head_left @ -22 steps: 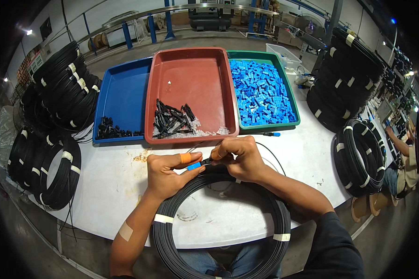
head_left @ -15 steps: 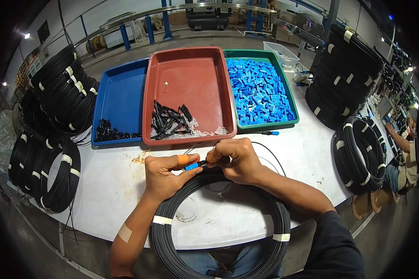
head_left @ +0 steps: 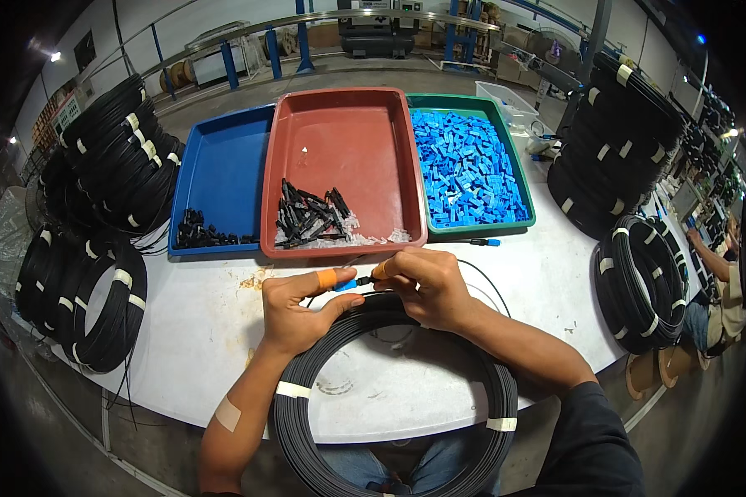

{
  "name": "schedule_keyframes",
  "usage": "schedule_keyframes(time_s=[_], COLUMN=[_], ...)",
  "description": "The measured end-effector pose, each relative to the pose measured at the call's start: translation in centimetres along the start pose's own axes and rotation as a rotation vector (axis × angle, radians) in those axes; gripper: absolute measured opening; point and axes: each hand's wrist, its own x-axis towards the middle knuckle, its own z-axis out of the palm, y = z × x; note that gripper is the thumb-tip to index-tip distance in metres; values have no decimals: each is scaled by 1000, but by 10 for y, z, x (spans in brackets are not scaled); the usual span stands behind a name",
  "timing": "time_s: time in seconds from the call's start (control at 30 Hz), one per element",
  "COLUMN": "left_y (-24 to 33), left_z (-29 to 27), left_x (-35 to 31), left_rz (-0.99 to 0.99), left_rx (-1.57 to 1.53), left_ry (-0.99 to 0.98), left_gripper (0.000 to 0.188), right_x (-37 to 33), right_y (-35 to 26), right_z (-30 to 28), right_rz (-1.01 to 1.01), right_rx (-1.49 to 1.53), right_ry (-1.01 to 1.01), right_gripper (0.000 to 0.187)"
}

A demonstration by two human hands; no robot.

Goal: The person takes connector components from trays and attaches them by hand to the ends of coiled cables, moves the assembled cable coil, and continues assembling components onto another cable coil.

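The left hand (head_left: 300, 308) is closed in a pinch: thumb and taped forefinger grip a small blue plastic connector piece (head_left: 345, 285) just above the near edge of the white worktable (head_left: 199, 331). An orange band wraps the forefinger. The right hand (head_left: 423, 283) is curled, its fingertips closed on the thin black cable end (head_left: 363, 281) that meets the blue piece; an orange band sits on one fingertip. The two hands are almost touching, with the blue piece between them.

Directly beneath both hands lies a large coil of black cable bound with white tape strips (head_left: 323, 364). It rests flat on the table, and its near part overhangs the table edge toward the person's lap.

Beyond the hands, three shallow plastic trays stand side by side, touching:
- Blue tray (head_left: 224, 166), on the left: a few small black parts in its near corner.
- Red tray (head_left: 348, 132), centre: a heap of black clips and some clear pieces at its near end.
- Green tray (head_left: 506, 141), on the right: filled with small blue plastic pieces.

A single blue-tipped cable end (head_left: 482, 243) lies on the table just before the green tray.

Stacks of black cable coils (head_left: 112, 157) stand at the left of the table; further black coils (head_left: 613, 149) stand at the right.
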Motion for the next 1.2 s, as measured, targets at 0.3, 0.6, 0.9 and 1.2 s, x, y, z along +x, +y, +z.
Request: schedule_keyframes(time_s=[0.3,0.6,0.9,1.2], left_y=[4,1,8,10], left_z=[2,2,-5,-2], left_x=[-3,1,3,-2], left_rz=[-181,119,442,-224], left_rx=[-150,-13,269,-188], left_ry=[-49,-51,-137,-99], left_gripper=[20,19,9,16], right_x=[5,2,6,5], right_y=[-4,-3,-6,-8], right_z=[-7,-8,-8,-7], right_rz=[-226,-256,256,-215], right_rx=[-178,-186,119,-191], right_ry=[28,10,-315,-20], right_gripper=[23,25,10,20])
